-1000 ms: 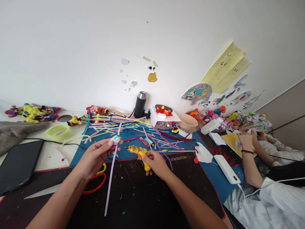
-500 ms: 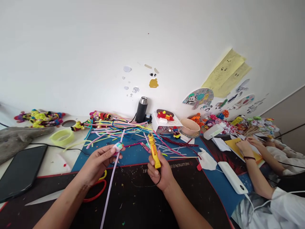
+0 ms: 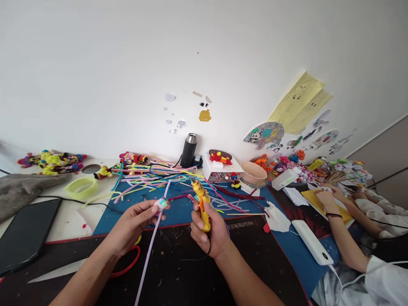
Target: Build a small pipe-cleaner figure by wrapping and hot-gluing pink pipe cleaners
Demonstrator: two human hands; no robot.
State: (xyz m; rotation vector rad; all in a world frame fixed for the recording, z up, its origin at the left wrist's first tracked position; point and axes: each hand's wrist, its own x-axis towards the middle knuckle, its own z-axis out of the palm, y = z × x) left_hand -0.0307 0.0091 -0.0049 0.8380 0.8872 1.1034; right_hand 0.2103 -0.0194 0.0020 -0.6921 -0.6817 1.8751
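Between the fingers of my left hand (image 3: 140, 219) is a small white and turquoise piece (image 3: 162, 203), with a long lilac pipe cleaner (image 3: 149, 255) running past or through it; I cannot tell which. The pipe cleaner slants down to the bottom edge. My right hand (image 3: 210, 233) grips a yellow hot glue gun (image 3: 204, 204), its dark nozzle pointing up and left, apart from the piece. Red-handled scissors (image 3: 127, 263) lie partly under my left forearm on the black mat (image 3: 178, 276).
Loose pipe cleaners (image 3: 153, 174) spread along the back, near a black thermos (image 3: 188, 151), a white box (image 3: 207, 168) and a pinkish bowl (image 3: 253, 172). A black tablet (image 3: 28, 231) lies left. On the right are a power bank (image 3: 312, 242) and a co-worker's hands (image 3: 325, 199) over yellow paper.
The glue gun has tipped further left, bringing its nozzle nearer to the white and turquoise piece. My left hand has shifted slightly right with the piece. The view has tilted up a little.
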